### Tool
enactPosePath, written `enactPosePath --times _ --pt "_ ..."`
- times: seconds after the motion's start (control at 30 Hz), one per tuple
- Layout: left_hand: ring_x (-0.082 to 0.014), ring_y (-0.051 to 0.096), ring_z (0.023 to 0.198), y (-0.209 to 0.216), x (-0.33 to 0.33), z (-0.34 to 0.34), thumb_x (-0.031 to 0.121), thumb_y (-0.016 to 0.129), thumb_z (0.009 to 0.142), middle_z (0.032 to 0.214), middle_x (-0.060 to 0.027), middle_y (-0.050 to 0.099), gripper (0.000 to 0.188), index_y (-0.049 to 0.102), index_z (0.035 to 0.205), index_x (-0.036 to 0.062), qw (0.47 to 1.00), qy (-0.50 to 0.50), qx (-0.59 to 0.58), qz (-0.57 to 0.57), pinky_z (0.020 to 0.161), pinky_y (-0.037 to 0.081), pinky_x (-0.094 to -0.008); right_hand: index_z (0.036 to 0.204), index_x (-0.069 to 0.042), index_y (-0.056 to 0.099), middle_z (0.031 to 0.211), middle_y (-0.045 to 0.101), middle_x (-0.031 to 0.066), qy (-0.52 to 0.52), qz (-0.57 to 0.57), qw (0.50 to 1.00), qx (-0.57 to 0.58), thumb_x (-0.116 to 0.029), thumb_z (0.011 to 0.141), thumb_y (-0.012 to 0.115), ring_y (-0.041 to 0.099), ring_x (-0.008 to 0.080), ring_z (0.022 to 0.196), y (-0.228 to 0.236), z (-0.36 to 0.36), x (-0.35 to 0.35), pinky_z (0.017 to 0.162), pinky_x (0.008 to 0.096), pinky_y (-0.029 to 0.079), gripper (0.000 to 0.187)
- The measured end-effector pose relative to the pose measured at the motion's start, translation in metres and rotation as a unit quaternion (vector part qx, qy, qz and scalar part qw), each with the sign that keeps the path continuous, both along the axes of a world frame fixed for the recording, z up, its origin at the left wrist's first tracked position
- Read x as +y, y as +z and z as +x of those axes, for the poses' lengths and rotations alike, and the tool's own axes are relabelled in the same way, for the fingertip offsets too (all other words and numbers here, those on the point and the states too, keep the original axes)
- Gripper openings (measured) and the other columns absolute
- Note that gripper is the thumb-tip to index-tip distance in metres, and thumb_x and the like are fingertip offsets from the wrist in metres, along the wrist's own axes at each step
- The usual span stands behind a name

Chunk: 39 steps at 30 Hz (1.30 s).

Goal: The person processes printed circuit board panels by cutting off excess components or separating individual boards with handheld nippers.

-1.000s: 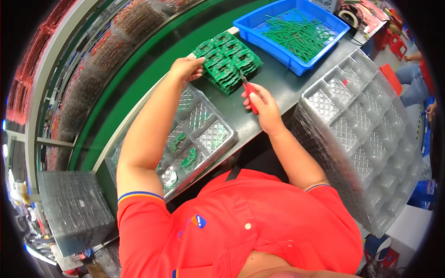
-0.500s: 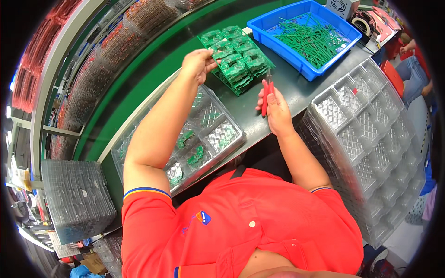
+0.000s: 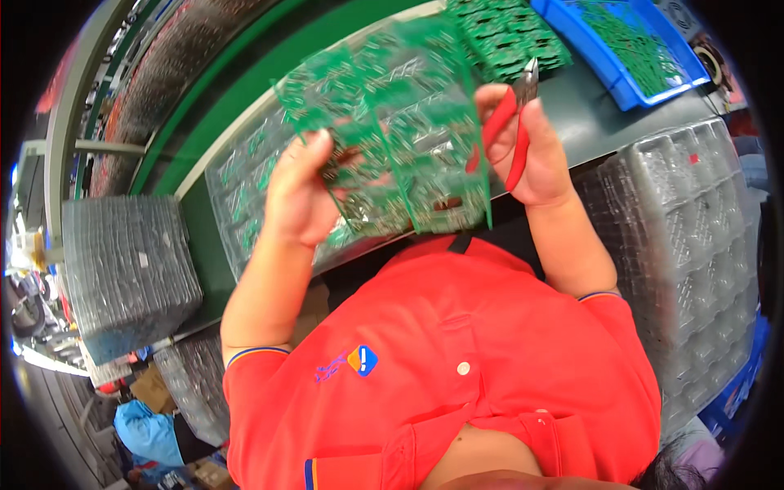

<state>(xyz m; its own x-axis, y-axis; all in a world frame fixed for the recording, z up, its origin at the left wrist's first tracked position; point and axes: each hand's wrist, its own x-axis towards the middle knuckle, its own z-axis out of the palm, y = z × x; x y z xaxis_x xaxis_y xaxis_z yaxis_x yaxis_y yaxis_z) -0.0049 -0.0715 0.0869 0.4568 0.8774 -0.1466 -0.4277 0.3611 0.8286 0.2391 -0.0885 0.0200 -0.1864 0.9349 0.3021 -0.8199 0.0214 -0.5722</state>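
My left hand grips the left edge of a green circuit board panel, lifted in front of me and slightly blurred. The panel carries rows of boards joined by thin green rails. In my right hand is a pair of red-handled cutting pliers, its metal jaws pointing up and away, the handles spread. The right fingers are close to the panel's right edge; whether they touch it I cannot tell. Behind the panel lies a clear plastic tray with small green boards in its compartments, partly hidden.
A stack of green panels stands at the far edge of the table. Beyond it, a blue bin holds thin green strips. Stacked clear trays rise at my right and left. A green belt runs along the far left.
My left hand has lifted a panel off the stack and brought it nearer me. The right hand, with the pliers, has come up beside it. The view has shifted.
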Motion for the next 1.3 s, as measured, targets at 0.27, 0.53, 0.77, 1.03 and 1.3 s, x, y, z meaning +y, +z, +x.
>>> enactPosePath --times 0.27,0.53,0.77,1.03,1.3 --pt "-0.026 0.056 0.099 -0.021 -0.047 -0.004 0.007 0.049 0.083 0.108 -0.0184 0.057 0.031 0.047 0.113 -0.0014 0.997 0.061 -0.05 0.009 0.087 0.045 -0.0373 0.107 0.003 0.048 0.097 0.057 0.0157 -0.007 -0.061 0.979 -0.194 -0.017 0.077 0.059 0.06 0.0251 0.086 0.035 -0.058 -0.022 0.074 0.0362 0.05 0.037" --pt "-0.0156 0.06 0.086 -0.025 -0.049 0.004 0.003 0.057 0.08 0.096 -0.0088 0.062 0.022 0.058 0.101 -0.0012 0.999 0.031 0.028 0.008 0.078 0.047 -0.0287 0.102 0.001 0.05 0.096 0.059 0.014 -0.048 -0.049 0.962 -0.263 0.002 0.072 0.06 0.059 0.0198 0.086 0.036 -0.055 -0.039 0.078 0.0322 0.047 0.032" --pt "-0.0137 0.06 0.083 -0.031 -0.042 0.029 0.007 0.058 0.082 0.096 -0.0097 0.063 0.022 0.059 0.102 -0.0013 0.988 0.063 0.097 0.099 0.076 0.048 -0.0267 0.1 -0.001 0.054 0.092 0.061 0.0055 -0.24 -0.003 0.896 -0.373 0.002 0.075 0.062 0.057 0.011 0.085 0.038 -0.054 -0.051 0.076 0.0246 0.046 0.026" --pt "-0.0167 0.058 0.094 -0.035 -0.033 0.038 0.015 0.057 0.084 0.105 -0.0123 0.06 0.033 0.052 0.109 -0.0042 0.989 -0.097 -0.018 -0.109 0.082 0.047 -0.0301 0.106 -0.004 0.047 0.092 0.058 0.0147 -0.063 -0.166 0.961 -0.211 -0.006 0.073 0.061 0.061 0.0222 0.08 0.032 -0.012 -0.04 0.066 0.0358 0.053 0.036" --pt "-0.0295 0.047 0.112 -0.051 -0.045 0.036 0.017 0.043 0.089 0.124 -0.0208 0.043 0.043 0.036 0.122 -0.0086 0.948 -0.196 -0.151 -0.202 0.09 0.044 -0.0419 0.109 -0.007 0.048 0.11 0.054 0.0183 -0.114 -0.244 0.962 -0.047 -0.003 0.078 0.057 0.059 0.0223 0.091 0.004 0.03 -0.026 0.072 0.0353 0.052 0.032"
